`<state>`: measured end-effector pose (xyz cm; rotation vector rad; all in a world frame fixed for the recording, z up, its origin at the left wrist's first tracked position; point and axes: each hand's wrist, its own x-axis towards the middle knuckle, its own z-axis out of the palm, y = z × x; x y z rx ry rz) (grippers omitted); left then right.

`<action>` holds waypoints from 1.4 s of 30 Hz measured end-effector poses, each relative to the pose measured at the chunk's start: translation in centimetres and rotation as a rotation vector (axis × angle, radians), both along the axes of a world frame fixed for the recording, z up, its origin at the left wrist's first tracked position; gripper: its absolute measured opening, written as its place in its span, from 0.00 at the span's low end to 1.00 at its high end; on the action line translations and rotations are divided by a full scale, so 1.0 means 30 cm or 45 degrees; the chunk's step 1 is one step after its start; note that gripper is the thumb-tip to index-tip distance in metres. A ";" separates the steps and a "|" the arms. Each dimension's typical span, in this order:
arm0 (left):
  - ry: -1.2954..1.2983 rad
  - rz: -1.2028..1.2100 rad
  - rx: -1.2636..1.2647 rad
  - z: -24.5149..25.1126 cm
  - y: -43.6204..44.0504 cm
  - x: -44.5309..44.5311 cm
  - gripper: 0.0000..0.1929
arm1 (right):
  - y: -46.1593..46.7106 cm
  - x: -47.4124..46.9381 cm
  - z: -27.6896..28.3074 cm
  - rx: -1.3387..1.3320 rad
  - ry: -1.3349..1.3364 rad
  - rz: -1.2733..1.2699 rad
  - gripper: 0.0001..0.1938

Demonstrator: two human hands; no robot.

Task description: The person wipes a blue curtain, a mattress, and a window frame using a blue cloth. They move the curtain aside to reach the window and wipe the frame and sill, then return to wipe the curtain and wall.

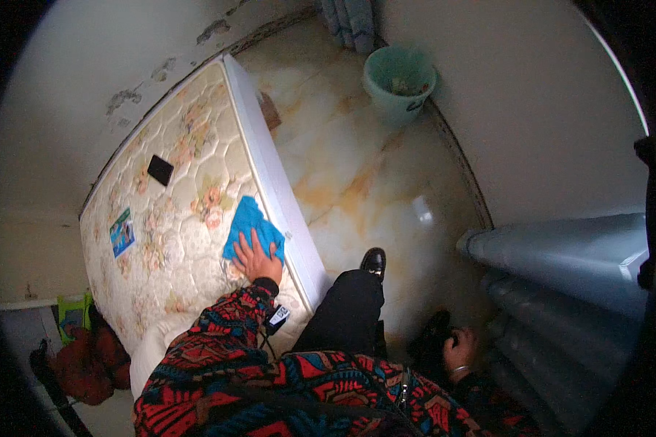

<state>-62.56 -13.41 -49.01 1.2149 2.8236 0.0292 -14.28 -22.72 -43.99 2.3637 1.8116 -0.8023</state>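
My left hand [258, 261] lies flat with fingers spread on a blue cloth [249, 218]. Beneath the cloth is a quilted, floral mattress [197, 246], near its white side edge [273, 175]. Close to my left wrist, a small black device or adapter with a white label [277, 317] and a cord rests on the mattress. Farther over lie a dark, phone-like rectangle [160, 170] and a colourful printed card or packet [122, 232]. My right hand [462, 347] hangs low on the other side, a bracelet at its wrist. Its fingers look curled, but shadow hides whether they hold anything.
A pale green bin [399, 82] with some contents stands by the wall, near a hanging grey-blue curtain [355, 24]. Large grey rolls or padded shapes [563, 257] are at the right. A reddish-brown bundle [87, 366] and a green item [74, 317] sit beyond the mattress at the left.
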 end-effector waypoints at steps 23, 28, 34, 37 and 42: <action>-0.406 -0.085 0.235 0.045 -0.026 -0.061 0.33 | 0.442 -0.180 0.039 0.232 -0.469 0.167 0.23; -0.275 -0.289 0.465 0.014 0.070 -0.151 0.30 | 0.550 -0.227 0.072 0.193 -0.318 0.150 0.25; -0.168 -0.304 0.395 -0.030 0.366 -0.331 0.28 | 0.628 -0.405 0.018 0.264 -0.389 0.211 0.24; -0.222 -0.235 0.233 -0.025 0.543 -0.422 0.27 | 0.676 -0.466 0.063 0.279 -0.333 0.225 0.20; -0.223 -0.269 0.059 -0.034 0.800 -0.595 0.26 | 0.705 -0.463 0.102 0.379 -0.268 0.288 0.18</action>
